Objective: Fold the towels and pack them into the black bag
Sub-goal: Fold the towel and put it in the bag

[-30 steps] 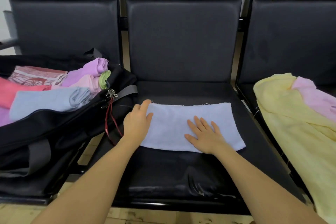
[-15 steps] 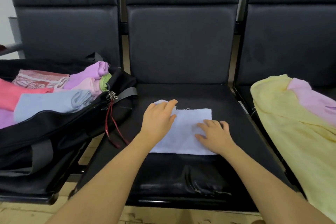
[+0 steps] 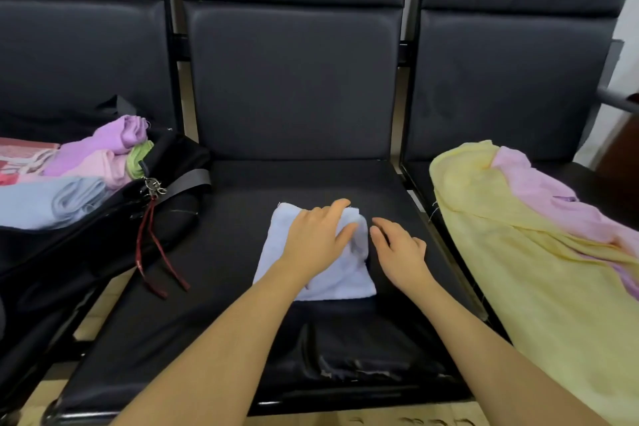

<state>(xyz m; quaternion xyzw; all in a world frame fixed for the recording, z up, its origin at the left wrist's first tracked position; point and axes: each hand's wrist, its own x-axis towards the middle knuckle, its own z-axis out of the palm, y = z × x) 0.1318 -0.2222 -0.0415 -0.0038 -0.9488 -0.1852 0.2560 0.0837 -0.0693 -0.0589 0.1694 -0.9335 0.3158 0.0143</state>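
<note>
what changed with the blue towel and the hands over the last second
The blue towel went from a long strip to a compact fold. The left hand moved right and now presses on top; the right hand slid off onto the seat beside it. The bag and yellow towel stayed put.

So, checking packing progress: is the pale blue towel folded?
Folded: the pale blue towel is a compact layered square under the left hand.
</note>
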